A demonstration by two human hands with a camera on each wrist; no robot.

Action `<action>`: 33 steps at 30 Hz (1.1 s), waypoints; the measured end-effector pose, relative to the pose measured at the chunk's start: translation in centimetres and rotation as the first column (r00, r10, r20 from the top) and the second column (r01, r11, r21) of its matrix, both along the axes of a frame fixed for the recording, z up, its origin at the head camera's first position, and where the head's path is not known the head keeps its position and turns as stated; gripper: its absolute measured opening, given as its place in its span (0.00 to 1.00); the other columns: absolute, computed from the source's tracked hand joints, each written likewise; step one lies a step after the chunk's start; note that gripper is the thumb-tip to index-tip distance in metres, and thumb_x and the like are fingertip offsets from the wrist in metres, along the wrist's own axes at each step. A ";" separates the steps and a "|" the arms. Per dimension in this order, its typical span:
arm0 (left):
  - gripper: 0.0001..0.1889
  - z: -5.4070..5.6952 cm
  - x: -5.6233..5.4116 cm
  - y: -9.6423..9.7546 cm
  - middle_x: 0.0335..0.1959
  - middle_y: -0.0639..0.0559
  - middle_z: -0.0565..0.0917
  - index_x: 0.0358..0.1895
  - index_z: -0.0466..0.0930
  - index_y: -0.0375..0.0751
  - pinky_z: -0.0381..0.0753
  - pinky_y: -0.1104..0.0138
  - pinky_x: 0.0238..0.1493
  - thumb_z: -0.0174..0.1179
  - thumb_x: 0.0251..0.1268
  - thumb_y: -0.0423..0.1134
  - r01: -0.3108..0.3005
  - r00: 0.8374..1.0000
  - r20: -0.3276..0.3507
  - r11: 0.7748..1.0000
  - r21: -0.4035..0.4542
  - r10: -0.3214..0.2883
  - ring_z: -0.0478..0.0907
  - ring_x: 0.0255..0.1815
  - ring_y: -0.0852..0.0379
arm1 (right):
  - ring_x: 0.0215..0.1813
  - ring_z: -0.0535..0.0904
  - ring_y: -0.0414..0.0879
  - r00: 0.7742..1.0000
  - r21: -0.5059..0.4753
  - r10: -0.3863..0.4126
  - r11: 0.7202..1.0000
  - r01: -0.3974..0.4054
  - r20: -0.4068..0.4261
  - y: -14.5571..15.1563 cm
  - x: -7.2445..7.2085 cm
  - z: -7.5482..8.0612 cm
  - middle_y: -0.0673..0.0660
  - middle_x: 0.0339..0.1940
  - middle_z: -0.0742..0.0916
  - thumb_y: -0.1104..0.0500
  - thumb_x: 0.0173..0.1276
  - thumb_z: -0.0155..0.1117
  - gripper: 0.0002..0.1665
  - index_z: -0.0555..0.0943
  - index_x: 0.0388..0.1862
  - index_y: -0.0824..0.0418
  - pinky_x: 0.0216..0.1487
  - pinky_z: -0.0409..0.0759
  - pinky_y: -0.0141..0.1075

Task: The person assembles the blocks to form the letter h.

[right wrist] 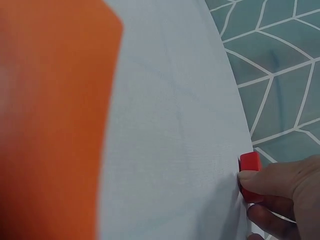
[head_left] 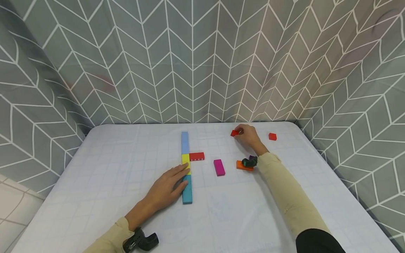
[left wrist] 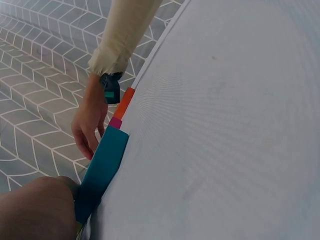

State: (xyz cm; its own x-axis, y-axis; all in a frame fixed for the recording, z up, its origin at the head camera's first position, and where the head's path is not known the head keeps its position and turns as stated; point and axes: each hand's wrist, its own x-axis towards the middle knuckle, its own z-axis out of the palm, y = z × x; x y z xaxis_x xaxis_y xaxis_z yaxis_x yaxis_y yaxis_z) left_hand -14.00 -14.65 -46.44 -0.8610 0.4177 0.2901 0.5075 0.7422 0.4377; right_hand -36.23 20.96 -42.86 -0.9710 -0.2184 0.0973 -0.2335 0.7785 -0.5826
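Note:
Near the back of the table, my right hand (head_left: 248,137) pinches a small red block (head_left: 234,133) between thumb and fingers; the right wrist view shows the thumb lying across this red block (right wrist: 251,162). My left hand (head_left: 166,188) lies with extended fingers on a straight row of blocks. Its fingertips touch the yellow block (head_left: 185,160), partly covering it, and its thumb reaches the teal block (head_left: 187,193) at the near end. A light blue block (head_left: 185,142) forms the far end. A red block with white dots (head_left: 197,156) sticks out rightward beside the yellow one.
Right of the row lies a magenta block (head_left: 219,167). Under the right wrist camera is an orange block (head_left: 244,167), with a purple piece (head_left: 252,157) partly hidden behind the camera. Another small red block (head_left: 272,136) sits at the back right. A patterned curtain (head_left: 202,70) borders the white table (head_left: 126,147).

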 end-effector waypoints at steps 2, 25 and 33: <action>0.26 0.0 0.0 0.0 0.76 0.50 0.71 0.73 0.76 0.43 0.67 0.52 0.74 0.62 0.77 0.47 -0.003 1.000 0.001 1.000 -0.003 0.003 0.66 0.76 0.49 | 0.50 0.79 0.59 1.000 -0.008 0.006 1.000 -0.006 -0.004 0.1 0.1 0.1 0.65 0.48 0.87 0.67 0.69 0.71 0.17 0.84 0.56 0.69 0.55 0.80 0.50; 0.26 0.1 0.1 0.0 0.76 0.49 0.71 0.73 0.76 0.42 0.66 0.51 0.74 0.62 0.77 0.47 0.004 1.000 0.003 1.000 0.007 -0.004 0.67 0.76 0.48 | 0.55 0.80 0.61 0.997 -0.045 0.029 0.998 -0.032 -0.069 0.5 1.9 2.0 0.66 0.51 0.87 0.66 0.71 0.70 0.18 0.84 0.57 0.70 0.58 0.80 0.53; 0.26 0.1 0.0 0.0 0.76 0.50 0.71 0.73 0.76 0.42 0.66 0.52 0.75 0.62 0.77 0.47 0.003 1.000 -0.003 1.000 -0.002 -0.003 0.66 0.76 0.49 | 0.54 0.81 0.62 0.990 -0.039 0.064 0.997 -0.070 -0.124 0.1 2.4 2.4 0.66 0.49 0.88 0.67 0.68 0.72 0.18 0.84 0.56 0.71 0.56 0.79 0.54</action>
